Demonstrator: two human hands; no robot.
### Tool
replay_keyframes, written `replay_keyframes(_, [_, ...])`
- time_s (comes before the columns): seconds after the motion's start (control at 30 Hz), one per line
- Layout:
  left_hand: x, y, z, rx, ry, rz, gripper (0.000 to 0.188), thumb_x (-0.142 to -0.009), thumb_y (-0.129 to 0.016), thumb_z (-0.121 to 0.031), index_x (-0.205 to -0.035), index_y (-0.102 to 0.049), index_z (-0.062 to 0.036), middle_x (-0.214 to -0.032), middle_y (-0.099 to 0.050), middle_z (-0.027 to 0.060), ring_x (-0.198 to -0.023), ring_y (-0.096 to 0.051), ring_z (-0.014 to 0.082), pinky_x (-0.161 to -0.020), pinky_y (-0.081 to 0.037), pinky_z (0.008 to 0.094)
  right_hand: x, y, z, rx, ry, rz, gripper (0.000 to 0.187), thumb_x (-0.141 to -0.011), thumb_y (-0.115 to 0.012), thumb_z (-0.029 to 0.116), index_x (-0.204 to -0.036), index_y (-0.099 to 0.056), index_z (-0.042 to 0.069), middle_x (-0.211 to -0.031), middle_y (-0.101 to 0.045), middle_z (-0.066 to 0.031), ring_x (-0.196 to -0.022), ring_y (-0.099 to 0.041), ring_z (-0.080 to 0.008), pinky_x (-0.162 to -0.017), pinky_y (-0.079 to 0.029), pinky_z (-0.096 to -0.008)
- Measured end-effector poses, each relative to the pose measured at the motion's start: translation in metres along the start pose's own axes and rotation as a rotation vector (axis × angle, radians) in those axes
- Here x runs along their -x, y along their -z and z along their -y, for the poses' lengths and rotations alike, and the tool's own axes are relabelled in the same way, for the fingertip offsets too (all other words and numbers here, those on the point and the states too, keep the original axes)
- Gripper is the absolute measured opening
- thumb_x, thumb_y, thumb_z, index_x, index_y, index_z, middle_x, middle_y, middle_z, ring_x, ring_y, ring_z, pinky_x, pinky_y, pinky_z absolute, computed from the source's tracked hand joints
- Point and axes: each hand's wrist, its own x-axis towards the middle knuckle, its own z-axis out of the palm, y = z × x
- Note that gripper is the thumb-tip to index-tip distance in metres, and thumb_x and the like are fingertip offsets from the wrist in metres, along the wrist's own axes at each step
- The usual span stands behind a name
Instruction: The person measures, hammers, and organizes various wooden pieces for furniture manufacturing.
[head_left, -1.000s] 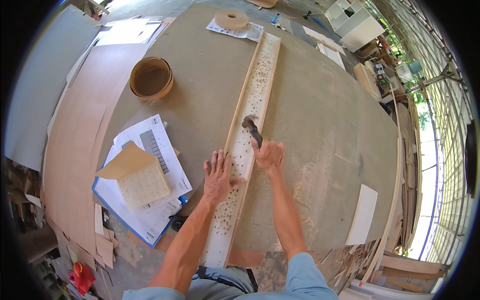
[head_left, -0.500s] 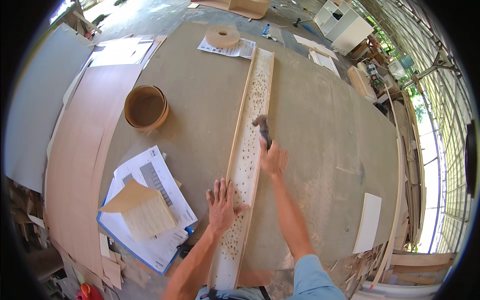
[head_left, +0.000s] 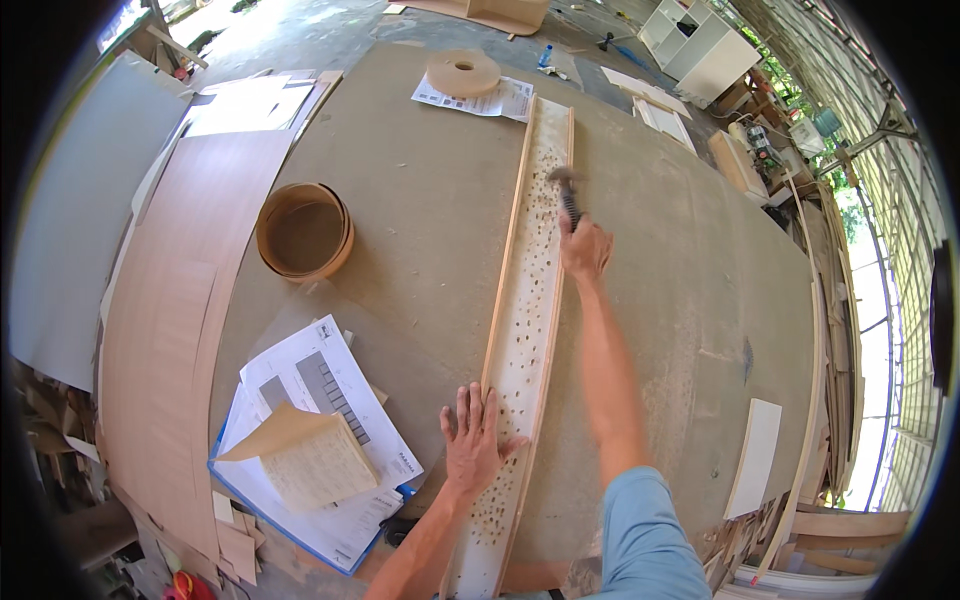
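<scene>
A long, narrow white board [head_left: 530,345] with wood-coloured side edges runs away from me across the worktable [head_left: 680,330]. Many small dark spots or holes dot its face; what they are exactly I cannot tell. My left hand [head_left: 477,440] lies on the board's near part with fingers spread, the thumb across the white face and the fingers over the left edge. Wrapped round the grip of a hammer [head_left: 568,195], my right hand [head_left: 587,250] is at the board's right edge, farther up. The hammer's head, slightly blurred, is over the far part of the board.
Left of the board lie a blue clipboard with papers [head_left: 400,455], an open notebook [head_left: 320,465] and a coiled brown band [head_left: 305,232]. A roll of edging tape [head_left: 463,74] rests on a sheet at the far end. A white panel piece [head_left: 753,458] lies at right.
My right hand has carried the hammer farther up the board, away from me. My left hand stays spread at the same part of the board. The whole view has shifted slightly.
</scene>
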Motion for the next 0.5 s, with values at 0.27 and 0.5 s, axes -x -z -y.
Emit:
replay_keyframes(0.27, [0.000, 0.002, 0.002, 0.012, 0.001, -0.016, 0.091, -0.082, -0.062, -0.063, -0.143, -0.039, -0.0002, -0.152, -0.033, 0.0220, -0.142, -0.028, 0.0377, -0.110, -0.017, 0.0588, -0.003, 0.005, 0.008, -0.279, -0.061, -0.239, 0.055, -0.096, -0.047, 0.050, -0.083, -0.068, 0.001, -0.077, -0.068, -0.0244, -0.079, -0.068, -0.0416, -0.075, -0.047, -0.0496])
replay_keyframes(0.5, [0.001, -0.002, 0.003, -0.025, -0.014, 0.022, 0.084, -0.089, -0.055, -0.058, -0.147, -0.033, -0.0024, -0.153, -0.030, 0.0223, -0.143, -0.025, 0.0385, -0.111, -0.015, 0.0589, 0.037, 0.030, 0.033, -0.063, -0.247, 0.112, 0.060, -0.092, -0.047, 0.059, -0.086, -0.069, 0.003, -0.085, -0.070, -0.0222, -0.085, -0.068, -0.0404, -0.079, -0.050, -0.0508])
